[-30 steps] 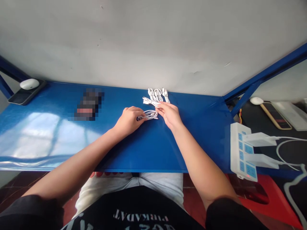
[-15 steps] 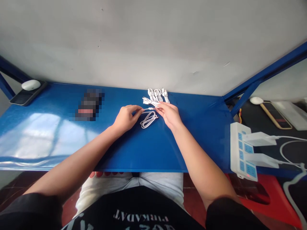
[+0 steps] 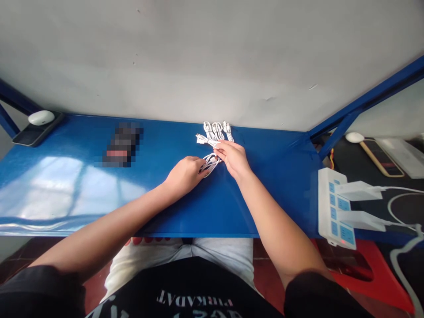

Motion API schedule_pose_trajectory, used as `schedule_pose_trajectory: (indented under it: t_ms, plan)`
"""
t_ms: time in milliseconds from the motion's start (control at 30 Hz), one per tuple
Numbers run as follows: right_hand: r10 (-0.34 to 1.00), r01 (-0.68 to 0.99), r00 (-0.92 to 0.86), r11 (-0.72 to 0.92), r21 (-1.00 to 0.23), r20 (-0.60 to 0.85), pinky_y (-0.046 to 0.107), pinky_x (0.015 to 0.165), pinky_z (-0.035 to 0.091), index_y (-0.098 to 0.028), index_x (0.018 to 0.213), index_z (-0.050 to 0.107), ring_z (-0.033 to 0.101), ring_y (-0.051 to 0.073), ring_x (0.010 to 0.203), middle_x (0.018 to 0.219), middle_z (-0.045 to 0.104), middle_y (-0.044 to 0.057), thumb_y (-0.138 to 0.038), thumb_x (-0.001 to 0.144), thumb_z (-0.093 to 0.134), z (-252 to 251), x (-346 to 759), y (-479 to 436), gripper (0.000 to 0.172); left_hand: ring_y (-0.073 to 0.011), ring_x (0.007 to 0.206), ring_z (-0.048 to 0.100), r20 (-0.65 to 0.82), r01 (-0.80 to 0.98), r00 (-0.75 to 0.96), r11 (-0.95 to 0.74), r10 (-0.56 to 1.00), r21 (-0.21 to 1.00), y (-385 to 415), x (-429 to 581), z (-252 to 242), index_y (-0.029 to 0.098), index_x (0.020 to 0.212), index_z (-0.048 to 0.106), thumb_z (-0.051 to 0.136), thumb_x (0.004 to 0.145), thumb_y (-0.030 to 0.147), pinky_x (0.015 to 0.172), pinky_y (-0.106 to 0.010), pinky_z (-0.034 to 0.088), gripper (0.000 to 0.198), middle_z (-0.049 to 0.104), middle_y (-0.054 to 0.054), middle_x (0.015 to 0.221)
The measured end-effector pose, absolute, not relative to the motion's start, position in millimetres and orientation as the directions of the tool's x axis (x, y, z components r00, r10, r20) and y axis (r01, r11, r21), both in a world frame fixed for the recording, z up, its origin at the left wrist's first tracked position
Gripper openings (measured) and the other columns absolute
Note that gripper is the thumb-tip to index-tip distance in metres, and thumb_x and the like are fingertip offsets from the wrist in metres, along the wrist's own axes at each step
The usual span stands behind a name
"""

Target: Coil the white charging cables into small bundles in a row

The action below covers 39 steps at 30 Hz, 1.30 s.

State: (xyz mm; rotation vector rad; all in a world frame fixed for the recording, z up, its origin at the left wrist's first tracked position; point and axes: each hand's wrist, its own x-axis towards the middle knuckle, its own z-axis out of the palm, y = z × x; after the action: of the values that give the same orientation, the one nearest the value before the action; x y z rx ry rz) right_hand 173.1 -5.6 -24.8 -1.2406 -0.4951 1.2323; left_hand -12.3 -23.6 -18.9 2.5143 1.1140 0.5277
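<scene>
A loosely coiled white cable lies on the blue table. My left hand is closed on the left side of this coil, thumb and fingers pinching its loops. My right hand is closed at the right end of the coil, near its plug. A second white cable, bundled with a dark tie, sticks out to the left from under my right fingers. Behind it, several tied white cable bundles lie side by side against the wall. My fingertips partly hide the coil.
On the blue table, a dark blurred-out object lies left of my hands. A white oval device rests on a dark pad in the far left corner. A white power strip with plugged-in chargers stands at the right edge.
My left hand has moved down and to the right, from the cable's end onto the loops of the coil. The right hand stays almost in place.
</scene>
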Motion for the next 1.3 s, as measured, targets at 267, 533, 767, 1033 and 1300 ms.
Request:
schedule_pose_trajectory:
  t_ms: [267, 533, 767, 1033, 1300]
  plan:
    - [0.889, -0.441, 0.333, -0.148, -0.885, -0.314, 0.031, 0.092, 0.063, -0.014, 0.081, 0.073, 0.073, 0.014, 0.080, 0.081, 0.076, 0.005, -0.006, 0.074, 0.075, -23, 174, -7, 0.010, -0.0220, 0.082, 0.069, 0.201, 0.530, 0.595, -0.568, 0.778, 0.630, 2, -19, -18, 0.017, 0.101, 0.076, 0.062, 0.082, 0.011, 0.077, -0.035, 0.055, 0.024, 0.075, -0.007, 0.094]
    - [0.892, -0.468, 0.326, -0.134, -0.873, -0.312, 0.031, 0.092, 0.063, -0.015, 0.080, 0.073, 0.073, 0.014, 0.080, 0.079, 0.076, 0.004, -0.007, 0.075, 0.075, -22, 173, -7, 0.010, -0.0252, 0.102, 0.067, 0.306, 0.473, 0.727, -0.771, 0.615, 0.428, 9, -16, -24, 0.014, 0.103, 0.078, 0.047, 0.090, 0.008, 0.094, -0.041, 0.055, 0.034, 0.071, -0.014, 0.112]
    - [0.892, -0.477, 0.315, -0.147, -0.867, -0.324, 0.029, 0.089, 0.063, -0.014, 0.082, 0.073, 0.073, 0.014, 0.079, 0.081, 0.076, 0.005, -0.006, 0.076, 0.073, -22, 175, -6, 0.010, -0.0264, 0.110, 0.068, 0.330, 0.412, 0.730, -0.770, 0.599, 0.487, 10, -26, -8, 0.016, 0.116, 0.075, 0.058, 0.095, 0.030, 0.100, -0.043, 0.054, 0.031, 0.069, -0.015, 0.123]
    - [0.898, -0.460, 0.314, -0.141, -0.876, -0.310, 0.029, 0.091, 0.062, -0.015, 0.081, 0.073, 0.072, 0.013, 0.080, 0.081, 0.076, 0.005, -0.005, 0.076, 0.073, -19, 177, -6, 0.010, -0.0334, 0.129, 0.061, 0.203, 0.438, 0.744, -0.693, 0.637, 0.572, 28, -31, -17, 0.017, 0.127, 0.070, 0.072, 0.083, 0.057, 0.111, -0.050, 0.047, 0.059, 0.067, -0.016, 0.135]
    - [0.898, -0.470, 0.311, -0.138, -0.872, -0.309, 0.030, 0.091, 0.062, -0.015, 0.080, 0.073, 0.072, 0.013, 0.078, 0.082, 0.076, 0.005, -0.006, 0.076, 0.073, -18, 178, -6, 0.010, -0.0369, 0.145, 0.045, 0.155, 0.507, 0.711, -0.653, 0.686, 0.563, 32, -33, -23, 0.021, 0.132, 0.067, 0.070, 0.081, 0.068, 0.118, -0.058, 0.034, 0.069, 0.053, -0.017, 0.153]
